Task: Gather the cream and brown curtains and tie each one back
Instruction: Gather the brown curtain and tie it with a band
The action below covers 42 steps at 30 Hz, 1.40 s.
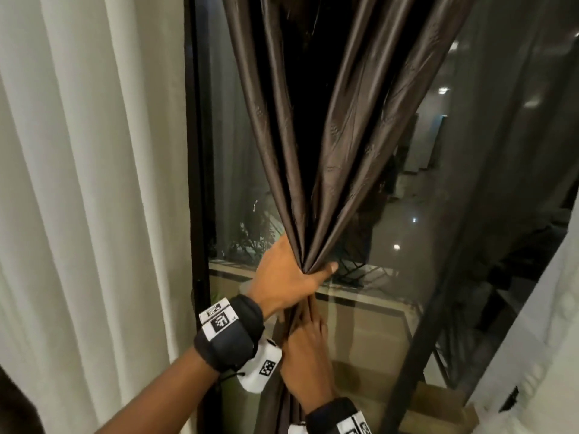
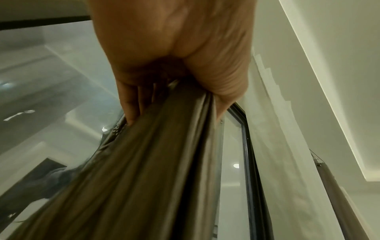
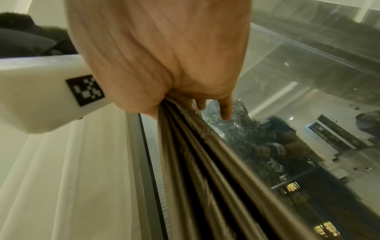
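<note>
At the far left the cream curtain [image 1: 94,183] hangs loose in straight vertical folds beside the dark window frame [image 1: 195,183], with no tie visible on it. So you are partway through: the brown curtain [image 1: 329,136] is the one in hand, gathered but, as far as the pictures show, not yet tied.

It hangs in front of the window glass [image 1: 438,214], just right of the frame. Its long axis runs top to bottom. The pleats fan wide above and converge downward into a narrow waist at your fists, then drop as one tight bundle.

Your left hand [image 1: 288,274] is wrapped round that waist, thumb across the front. Your right hand [image 1: 305,349] is closed on the same bundle directly below it, the two nearly touching; both wrist views show fingers curled round the folds.

No tie-back band or hook is in view. The next move probably calls for one fist to hold the waist firmly while the other frees itself to fetch and wrap the tie.
</note>
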Each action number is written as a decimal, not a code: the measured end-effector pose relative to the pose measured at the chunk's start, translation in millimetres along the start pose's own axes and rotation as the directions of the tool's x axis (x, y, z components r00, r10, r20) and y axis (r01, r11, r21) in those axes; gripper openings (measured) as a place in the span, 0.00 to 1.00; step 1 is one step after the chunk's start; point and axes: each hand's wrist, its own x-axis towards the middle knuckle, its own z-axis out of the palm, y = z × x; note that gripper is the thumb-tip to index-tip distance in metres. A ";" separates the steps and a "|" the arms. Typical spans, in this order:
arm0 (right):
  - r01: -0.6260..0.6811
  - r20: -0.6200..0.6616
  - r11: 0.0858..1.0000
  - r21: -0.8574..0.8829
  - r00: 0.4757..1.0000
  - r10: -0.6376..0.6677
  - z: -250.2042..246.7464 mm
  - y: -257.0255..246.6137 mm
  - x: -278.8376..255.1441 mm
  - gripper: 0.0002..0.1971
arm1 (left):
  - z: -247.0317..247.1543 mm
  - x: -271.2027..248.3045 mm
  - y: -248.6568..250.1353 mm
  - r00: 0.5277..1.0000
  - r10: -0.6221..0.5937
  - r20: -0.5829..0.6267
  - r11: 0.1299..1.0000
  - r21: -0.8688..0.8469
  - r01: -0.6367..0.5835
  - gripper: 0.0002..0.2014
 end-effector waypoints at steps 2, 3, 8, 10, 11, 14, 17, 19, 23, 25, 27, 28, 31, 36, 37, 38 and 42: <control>-0.006 0.030 1.000 0.001 1.000 0.006 -1.2 2.6 6.7 0.44 | -2.2 14.5 2.4 0.999 0.028 0.030 0.997 -0.078 -0.026 0.15; -0.024 0.057 1.000 0.010 0.998 0.024 -1.1 3.6 11.4 0.44 | -1.7 20.8 3.9 0.998 0.028 0.049 0.987 -0.159 -0.020 0.16; -0.168 0.276 0.974 0.150 0.953 0.122 -0.6 4.3 34.9 0.55 | -7.9 31.8 20.6 0.995 0.030 0.094 0.929 -0.369 0.007 0.32; -0.235 0.325 0.927 0.291 0.936 0.135 -6.8 9.5 40.3 0.46 | -8.9 30.1 23.7 0.999 0.034 0.042 0.925 -0.380 -0.015 0.24; -0.223 0.329 0.900 0.374 0.939 0.096 -9.9 12.6 39.6 0.38 | -10.8 30.0 24.1 1.000 0.027 -0.010 0.924 -0.381 -0.029 0.19; -0.044 0.267 0.874 0.484 0.959 -0.099 -24.3 23.0 22.4 0.40 | -17.7 26.4 22.8 0.994 -0.010 -0.105 0.907 -0.419 -0.035 0.12; -0.119 0.367 0.767 0.630 0.917 -0.158 -68.5 34.8 13.0 0.38 | -31.4 14.2 26.9 0.998 -0.030 -0.063 0.882 -0.471 -0.003 0.22; -0.174 0.362 0.620 0.765 0.912 -0.191 -106.4 44.6 13.9 0.29 | -35.6 6.5 27.4 0.998 -0.053 -0.043 0.850 -0.527 0.023 0.26; 0.009 -0.046 0.439 0.899 0.996 0.074 -148.0 36.2 19.9 0.14 | -40.2 0.3 31.0 0.997 -0.073 -0.002 0.823 -0.564 0.059 0.29; 0.065 -0.131 0.364 0.929 0.978 0.160 -153.4 24.8 28.3 0.16 | -41.5 -1.0 33.8 0.996 -0.081 0.034 0.797 -0.598 0.086 0.27; 0.062 -0.102 0.297 0.953 0.987 0.121 -160.5 13.7 37.9 0.22 | -45.0 -1.7 36.6 0.992 -0.096 0.084 0.740 -0.661 0.128 0.27; 0.042 -0.064 0.243 0.969 0.994 0.084 -163.3 8.5 42.2 0.23 | -47.2 -2.3 37.6 0.988 -0.107 0.110 0.706 -0.691 0.153 0.26; -0.032 0.032 -0.017 0.999 0.999 -0.009 -171.4 -1.3 51.9 0.20 | -53.7 -4.1 36.3 0.968 -0.156 0.198 0.590 -0.767 0.252 0.20; -0.011 0.006 -0.061 0.998 0.996 -0.089 -183.5 -1.7 57.6 0.16 | -67.1 -6.3 31.7 0.937 -0.160 0.310 0.458 -0.818 0.349 0.17; 0.012 -0.017 -0.059 0.998 0.997 -0.081 -185.8 -1.9 58.3 0.16 | -68.6 -6.4 32.6 0.935 -0.145 0.325 0.460 -0.814 0.354 0.18; 0.042 -0.045 -0.043 0.998 0.996 -0.076 -187.4 -2.5 58.7 0.17 | -69.2 -7.1 33.0 0.932 -0.145 0.332 0.464 -0.809 0.361 0.20; 0.160 -0.159 0.098 0.982 0.987 -0.013 -197.7 -8.3 57.6 0.17 | -70.2 -9.2 36.9 0.929 -0.178 0.323 0.492 -0.789 0.368 0.24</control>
